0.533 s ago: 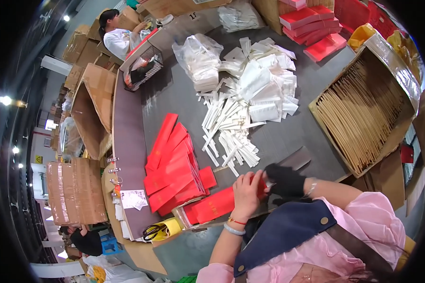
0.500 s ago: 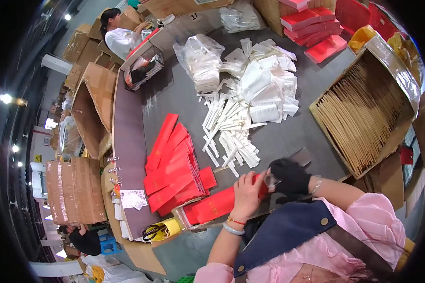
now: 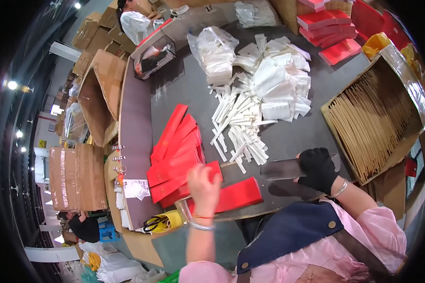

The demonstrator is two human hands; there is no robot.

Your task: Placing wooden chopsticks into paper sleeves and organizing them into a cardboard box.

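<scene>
1. Wrapped round the grey strip, the gloved right hand has firm hold of it in the head view, well right of the fan of red packets. Bare and apparently empty, the left hand hovers at the fan's near right edge, thumb parted from fingers; blur hides whether the fingertips touch.
2. Just right of the fan, the red bundle lies along the near edge of the table, its left end partly behind the left hand; its layers cannot be counted.
3. Fan packets look light, papery and slick, likely to slide or crease; pinching one by its long edges seems best. Probably heavier, the bundle suits a grip across both long sides. Smooth and stiff-looking, the strip suits a flat grip.
4. Left forearm stands nearly upright below the fan's right side; right forearm slants towards the fan, knuckles up.
</scene>
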